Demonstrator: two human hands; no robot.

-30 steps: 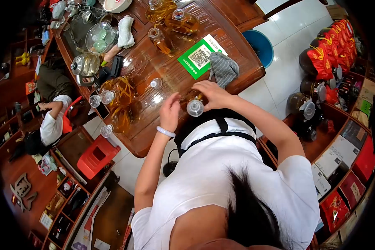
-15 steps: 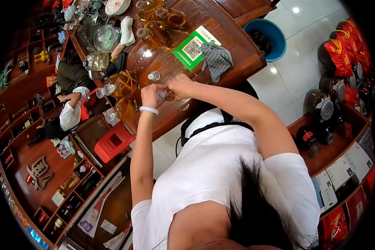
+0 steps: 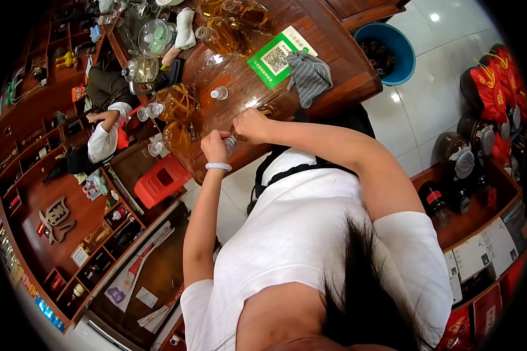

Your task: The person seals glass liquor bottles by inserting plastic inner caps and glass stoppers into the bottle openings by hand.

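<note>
My left hand [image 3: 215, 146], with a pale bangle at the wrist, is closed at a clear glassy piece [image 3: 231, 144] that looks like a bottle's neck or stopper. Right beside it, my right hand [image 3: 251, 125] is a fist against the same piece. Amber glass [image 3: 269, 110] shows just beyond the right fist, perhaps part of a bottle; the hand hides how they join. A small clear stopper-like piece [image 3: 219, 92] stands on the wooden table [image 3: 228, 108]. To the left stand large bottles of amber liquid [image 3: 178, 104].
A green QR-code card [image 3: 269, 65] lies beside a grey striped cloth [image 3: 309, 76]. More amber bottles [image 3: 222, 36] stand farther back. A blue bucket [image 3: 401, 55] is on the floor at right, a red stool [image 3: 161, 181] at left. Another person [image 3: 104, 137] sits at the left.
Both hands have come slightly nearer my body, toward the table's front edge. The right fist now covers the amber part that showed between the hands. The whole view has shifted a little.
</note>
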